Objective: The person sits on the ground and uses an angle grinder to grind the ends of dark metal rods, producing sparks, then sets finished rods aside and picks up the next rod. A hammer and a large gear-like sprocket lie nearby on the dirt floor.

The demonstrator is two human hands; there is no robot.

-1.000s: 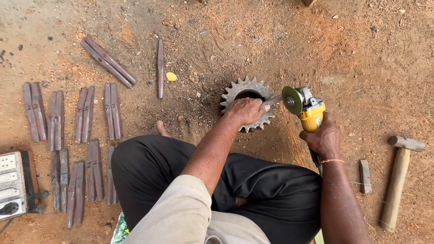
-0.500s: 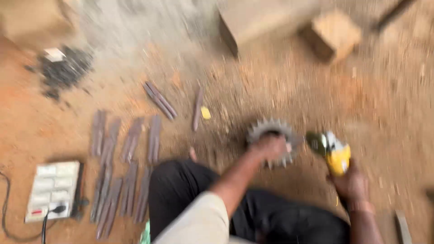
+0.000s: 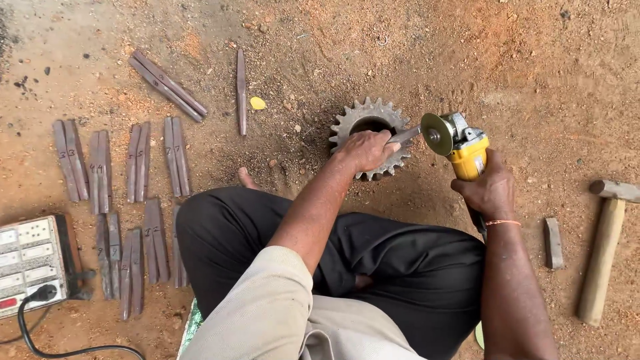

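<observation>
I sit cross-legged on a dirt floor. My left hand (image 3: 363, 150) rests on a grey toothed sprocket wheel (image 3: 357, 119) lying flat on the ground and pins a narrow metal strip (image 3: 404, 135) across it. My right hand (image 3: 490, 190) grips the body of a yellow angle grinder (image 3: 467, 152). The grinder's disc (image 3: 437, 134) sits right at the outer end of the strip, at the sprocket's right edge.
Several pairs of numbered metal strips (image 3: 140, 162) lie in rows on the left. A switchboard with a plugged-in black cable (image 3: 30, 263) is at lower left. A wooden-handled hammer (image 3: 603, 250) and a short metal piece (image 3: 553, 243) lie on the right.
The view swung up and away half a second ago, blurred, and is back down on the work. Both hands stay on the sprocket and grinder, with the disc still beside the sprocket.
</observation>
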